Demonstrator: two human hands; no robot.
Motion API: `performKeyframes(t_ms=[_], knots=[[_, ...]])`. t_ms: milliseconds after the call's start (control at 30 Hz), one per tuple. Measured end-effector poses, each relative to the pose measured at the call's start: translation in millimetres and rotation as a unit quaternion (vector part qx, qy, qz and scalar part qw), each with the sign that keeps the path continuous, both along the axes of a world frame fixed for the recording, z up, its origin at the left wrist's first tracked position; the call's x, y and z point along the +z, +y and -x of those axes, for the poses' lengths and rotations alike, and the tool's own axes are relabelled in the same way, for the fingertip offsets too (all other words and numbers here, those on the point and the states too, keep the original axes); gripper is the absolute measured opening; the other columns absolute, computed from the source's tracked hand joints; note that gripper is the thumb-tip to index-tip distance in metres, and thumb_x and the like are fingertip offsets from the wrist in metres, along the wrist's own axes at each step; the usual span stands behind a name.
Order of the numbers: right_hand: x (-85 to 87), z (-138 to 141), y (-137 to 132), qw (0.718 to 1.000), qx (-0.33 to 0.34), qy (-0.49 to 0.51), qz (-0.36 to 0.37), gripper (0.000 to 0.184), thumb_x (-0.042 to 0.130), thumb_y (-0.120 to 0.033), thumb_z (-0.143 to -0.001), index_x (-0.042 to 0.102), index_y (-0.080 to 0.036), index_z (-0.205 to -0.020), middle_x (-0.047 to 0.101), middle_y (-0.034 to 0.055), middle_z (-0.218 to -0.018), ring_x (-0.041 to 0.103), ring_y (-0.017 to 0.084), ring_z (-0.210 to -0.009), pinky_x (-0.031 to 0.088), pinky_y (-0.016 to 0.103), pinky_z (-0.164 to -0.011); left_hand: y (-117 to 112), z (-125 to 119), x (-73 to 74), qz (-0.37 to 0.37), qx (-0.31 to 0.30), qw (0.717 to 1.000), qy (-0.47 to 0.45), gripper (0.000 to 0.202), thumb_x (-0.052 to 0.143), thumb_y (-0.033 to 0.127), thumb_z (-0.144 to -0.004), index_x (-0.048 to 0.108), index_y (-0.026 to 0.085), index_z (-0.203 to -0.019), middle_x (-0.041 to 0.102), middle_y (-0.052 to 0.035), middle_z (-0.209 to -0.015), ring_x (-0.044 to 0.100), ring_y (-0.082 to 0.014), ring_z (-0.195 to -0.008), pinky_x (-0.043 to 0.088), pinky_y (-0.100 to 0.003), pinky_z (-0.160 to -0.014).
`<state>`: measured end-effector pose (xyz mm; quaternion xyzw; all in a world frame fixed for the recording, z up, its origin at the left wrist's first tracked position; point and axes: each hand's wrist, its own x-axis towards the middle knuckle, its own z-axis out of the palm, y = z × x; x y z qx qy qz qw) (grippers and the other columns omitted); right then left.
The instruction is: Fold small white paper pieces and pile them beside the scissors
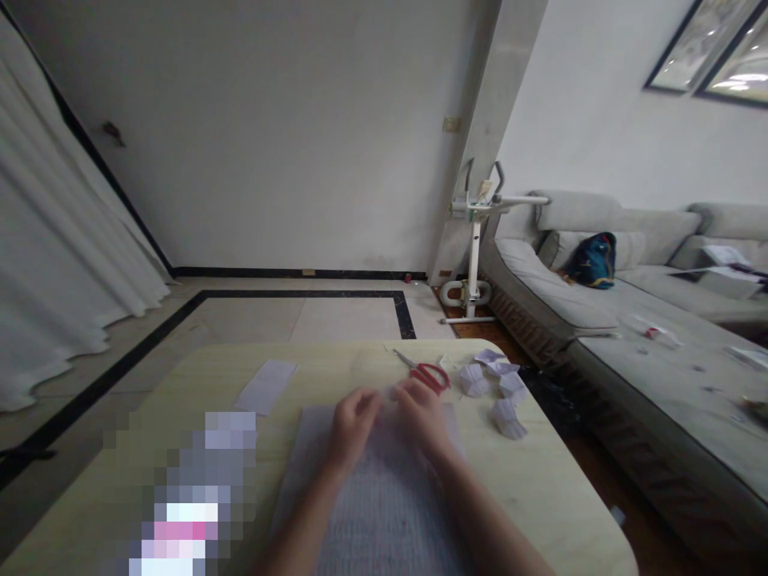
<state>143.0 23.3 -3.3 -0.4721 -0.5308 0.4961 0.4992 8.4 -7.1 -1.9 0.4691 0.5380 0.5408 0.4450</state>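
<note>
My left hand point(355, 420) and my right hand point(421, 412) meet above the top part of a large sheet of paper point(384, 512) covered in lines of marks. Fingers on both hands are pinched together, with something small and pale between them that is too blurred to name. Just beyond my right hand lies a pair of scissors with red handles point(430, 374), its blades pointing to the far left. Crumpled or folded paper pieces point(502, 382) are scattered to the right of the scissors. A flat pale slip of paper point(266, 386) rests on the left.
Everything stands on a light wooden table point(558, 496) with rounded corners. At its left side, part of the view is pixelated. A grey sofa point(648, 360) with a blue backpack point(593, 260) is on the right. White exercise equipment point(474, 256) stands by the wall; a white curtain point(60, 240) hangs left.
</note>
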Motion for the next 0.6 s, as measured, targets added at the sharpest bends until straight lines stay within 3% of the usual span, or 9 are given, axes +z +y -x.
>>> performKeyframes(t_ms=[233, 600], knots=[[-4.0, -2.3, 0.0, 0.999, -0.012, -0.015, -0.031, 0.017, 0.059, -0.032, -0.073, 0.054, -0.019, -0.063, 0.051, -0.0017, -0.059, 0.047, 0.013, -0.057, 0.037, 0.024, -0.053, -1.3, -1.7, -2.3, -0.012, -0.033, 0.999, 0.006, 0.029, 0.058, 0.042, -0.077, 0.064, 0.014, -0.081, 0.065, -0.0033, -0.071, 0.058, -0.0143, -0.061, 0.045, -0.022, -0.055], [-2.1, 1.5, -0.7, 1.0, 0.016, 0.004, -0.024, 0.014, 0.061, -0.031, -0.072, 0.055, -0.019, -0.067, 0.053, -0.0008, -0.064, 0.05, 0.014, -0.06, 0.04, 0.026, -0.057, -2.0, 0.0, -1.1, -0.033, -0.025, 0.998, 0.048, 0.029, 0.057, 0.042, -0.078, 0.063, 0.014, -0.073, 0.061, -0.0009, -0.062, 0.055, -0.013, -0.057, 0.043, -0.021, -0.054]])
